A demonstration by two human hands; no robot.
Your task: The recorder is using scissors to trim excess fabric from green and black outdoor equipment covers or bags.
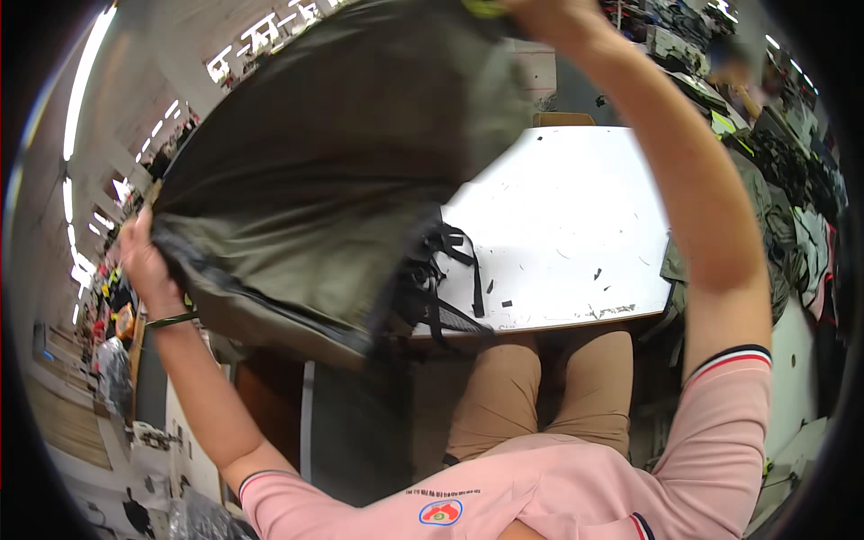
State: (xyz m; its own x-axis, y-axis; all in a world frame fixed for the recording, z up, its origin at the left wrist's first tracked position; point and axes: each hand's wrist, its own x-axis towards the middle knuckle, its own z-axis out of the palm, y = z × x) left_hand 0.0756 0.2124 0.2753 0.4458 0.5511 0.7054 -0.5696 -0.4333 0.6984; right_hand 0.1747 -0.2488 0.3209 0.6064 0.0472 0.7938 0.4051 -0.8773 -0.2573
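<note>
A large olive-green bag with dark edging [315, 171] is held up and spread out in front of me, over the left part of the table. My left hand [147, 256] is closed on its left edge, fingers partly hidden behind the fabric. High up, my right hand [562, 20] grips the bag's upper right corner, beside a small yellow-green piece [486, 7]; the fingers are partly cut off by the picture's top. Black straps with buckles and mesh [441, 279] dangle from the bag's lower right side onto the table's edge.
The white tabletop [567, 216] carries scattered dark scraps. Piled dark and green fabric [765, 207] lies along the right. Behind the table is a brown cardboard box [564, 119]. A blurred person [738, 81] is at the far right. A clear plastic bag [112, 373] hangs at the left.
</note>
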